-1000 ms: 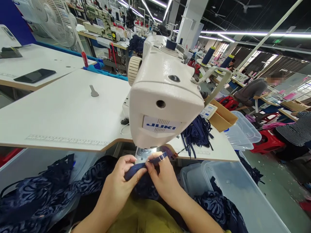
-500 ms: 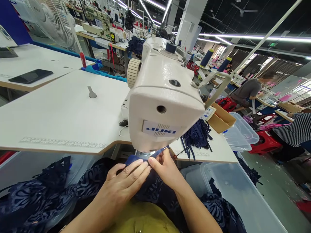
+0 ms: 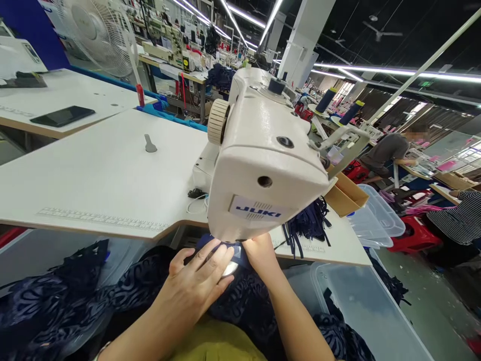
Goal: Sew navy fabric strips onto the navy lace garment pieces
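Observation:
Below the head of a white sewing machine (image 3: 263, 170), my left hand (image 3: 201, 276) lies with its fingers stretched over navy fabric (image 3: 245, 258). Bright metal shows beside those fingertips. On the other side of the fabric is my right hand (image 3: 262, 258), fingers curled in towards the needle area, where half a second ago it pinched a narrow navy strip. The machine head now hides its fingertips, the strip and the needle. Dark patterned lace cloth (image 3: 235, 301) hangs below both hands, over the lap.
A bundle of navy strips (image 3: 308, 220) lies right of the machine, near a cardboard box (image 3: 345, 193). Plastic bins (image 3: 361, 296) with dark cloth stand below the table (image 3: 112, 175). A flat grey metal piece (image 3: 150, 144) and a phone (image 3: 62, 116) lie leftward. Two people sit at right.
My right hand has moved in under the machine head, hiding its fingertips and the strip. My left fingers have shifted slightly, uncovering bright metal beside them. The view has moved a little.

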{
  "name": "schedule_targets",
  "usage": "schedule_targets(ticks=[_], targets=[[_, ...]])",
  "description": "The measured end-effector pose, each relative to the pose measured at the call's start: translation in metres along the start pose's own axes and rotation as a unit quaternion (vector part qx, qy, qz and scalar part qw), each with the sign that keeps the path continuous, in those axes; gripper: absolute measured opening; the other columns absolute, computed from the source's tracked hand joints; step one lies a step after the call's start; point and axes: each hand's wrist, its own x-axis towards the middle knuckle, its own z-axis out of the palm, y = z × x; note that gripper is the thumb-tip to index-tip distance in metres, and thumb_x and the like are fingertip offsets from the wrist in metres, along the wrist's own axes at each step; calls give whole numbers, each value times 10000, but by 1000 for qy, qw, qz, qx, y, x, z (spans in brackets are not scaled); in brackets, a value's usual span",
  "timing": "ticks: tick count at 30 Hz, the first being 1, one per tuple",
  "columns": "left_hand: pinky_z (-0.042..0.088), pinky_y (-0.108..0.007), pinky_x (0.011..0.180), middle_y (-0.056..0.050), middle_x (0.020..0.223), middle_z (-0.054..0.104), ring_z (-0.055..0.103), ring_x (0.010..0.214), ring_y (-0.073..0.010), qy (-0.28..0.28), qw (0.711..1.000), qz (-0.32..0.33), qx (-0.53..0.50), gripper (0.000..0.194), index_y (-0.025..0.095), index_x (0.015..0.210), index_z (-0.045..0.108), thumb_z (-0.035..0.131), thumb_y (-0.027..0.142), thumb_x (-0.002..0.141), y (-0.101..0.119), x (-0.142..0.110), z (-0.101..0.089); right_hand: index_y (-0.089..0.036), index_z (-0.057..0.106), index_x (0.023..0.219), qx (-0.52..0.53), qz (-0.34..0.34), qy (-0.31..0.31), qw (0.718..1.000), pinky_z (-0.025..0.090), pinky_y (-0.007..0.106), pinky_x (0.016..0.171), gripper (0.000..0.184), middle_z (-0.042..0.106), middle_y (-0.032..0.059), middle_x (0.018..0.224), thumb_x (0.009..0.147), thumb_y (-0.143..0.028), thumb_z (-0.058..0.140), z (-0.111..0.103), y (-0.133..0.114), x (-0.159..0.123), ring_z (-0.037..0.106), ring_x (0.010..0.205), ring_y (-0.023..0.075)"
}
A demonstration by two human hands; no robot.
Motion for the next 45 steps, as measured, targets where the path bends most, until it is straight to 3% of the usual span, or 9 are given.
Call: schedule_targets(ticks=[17,24,37,41,45], targets=[[297,-414,915,14,1201,663,602,1097,-226,5,1000,0,31,261,307,1068,651,408,326,975,6,0,2,-179,664,884,-42,-33,-6,999,453,281,704,219,628,26,728,819,-138,459,9,14,3,546,692,171],[316,-392,881,8,1173,682,624,1067,-213,25,999,-18,42,266,259,1177,597,463,322,957,7,2,6,-162,686,908,-40,-25,-9,999,457,290,734,236,652,38,753,826,-134,467,10,12,4,571,724,183],[324,-365,851,1,1111,707,637,1023,-193,50,996,-39,55,261,235,1150,610,474,325,946,9,4,4,-172,685,880,47,-1,17,999,469,282,720,206,694,51,825,777,-165,506,13,8,2,602,771,187],[327,-369,866,-13,1097,710,635,1029,-204,45,996,-41,60,264,227,1138,618,463,326,950,9,4,2,-172,668,924,87,3,36,996,463,294,795,216,684,44,820,773,-194,515,16,13,2,601,848,193],[329,-374,883,-25,1109,703,624,1056,-218,43,997,-49,51,276,222,1150,620,470,335,948,9,3,1,-156,629,930,102,50,77,990,462,306,809,203,665,55,852,797,-260,516,18,19,-4,593,816,187]])
